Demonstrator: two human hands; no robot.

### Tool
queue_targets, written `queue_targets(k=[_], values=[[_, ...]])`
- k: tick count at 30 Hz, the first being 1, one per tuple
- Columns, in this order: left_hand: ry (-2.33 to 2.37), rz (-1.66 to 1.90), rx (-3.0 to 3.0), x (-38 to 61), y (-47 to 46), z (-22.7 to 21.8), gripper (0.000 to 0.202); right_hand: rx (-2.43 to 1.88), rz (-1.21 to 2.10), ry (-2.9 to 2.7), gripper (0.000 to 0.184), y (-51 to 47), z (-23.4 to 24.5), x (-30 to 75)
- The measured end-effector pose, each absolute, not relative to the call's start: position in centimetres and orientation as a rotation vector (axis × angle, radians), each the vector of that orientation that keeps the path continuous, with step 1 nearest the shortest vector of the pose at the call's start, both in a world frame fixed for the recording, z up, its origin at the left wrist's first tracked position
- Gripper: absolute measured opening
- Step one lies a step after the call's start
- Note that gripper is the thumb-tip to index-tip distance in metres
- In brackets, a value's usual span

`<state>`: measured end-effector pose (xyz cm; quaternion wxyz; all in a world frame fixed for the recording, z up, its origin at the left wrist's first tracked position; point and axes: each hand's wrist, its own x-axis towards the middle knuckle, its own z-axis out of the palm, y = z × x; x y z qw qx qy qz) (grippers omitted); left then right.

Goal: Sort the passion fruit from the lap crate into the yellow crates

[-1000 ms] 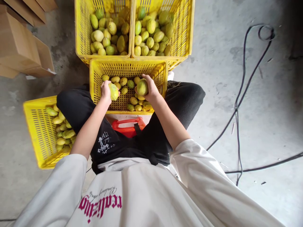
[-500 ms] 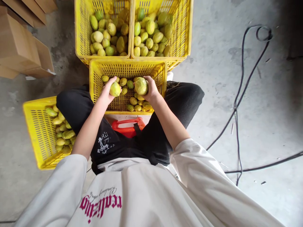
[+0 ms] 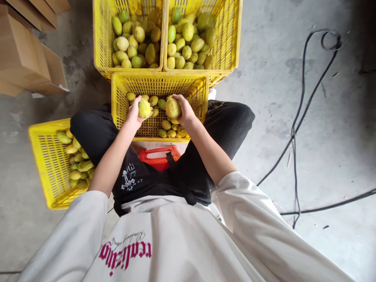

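I sit on a red stool [image 3: 158, 156] with a yellow crate [image 3: 160, 83] between my knees, holding several yellow-green fruits. My left hand [image 3: 133, 115] is closed around one round yellow-green fruit [image 3: 144, 108] above this crate. My right hand [image 3: 183, 111] grips a larger yellow-green fruit [image 3: 173, 107] close beside it. Both fruits hover over the crate's middle, a short gap apart.
Two fuller yellow crates [image 3: 102, 43] [image 3: 229, 39] of the same fruit stand behind the near one. Another yellow crate [image 3: 47, 164] with fruit lies by my left leg. Cardboard boxes [image 3: 26, 55] sit at far left. Black cables [image 3: 299, 117] run over the concrete floor at right.
Both hands turned their fruits and drew closer together; the left hand rose slightly toward the crate's middle, the right fruit rotated in the fingers.
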<state>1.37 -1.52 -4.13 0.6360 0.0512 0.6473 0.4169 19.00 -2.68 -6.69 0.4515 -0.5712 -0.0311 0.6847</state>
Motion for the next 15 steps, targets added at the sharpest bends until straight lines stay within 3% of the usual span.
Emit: queue_targets(k=[15], values=[[1.435,0.978,0.095,1.1,-1.6,-5.4,0.04,-1.377,1.689,0.06,0.038,-2.2,-7.3,19.2]])
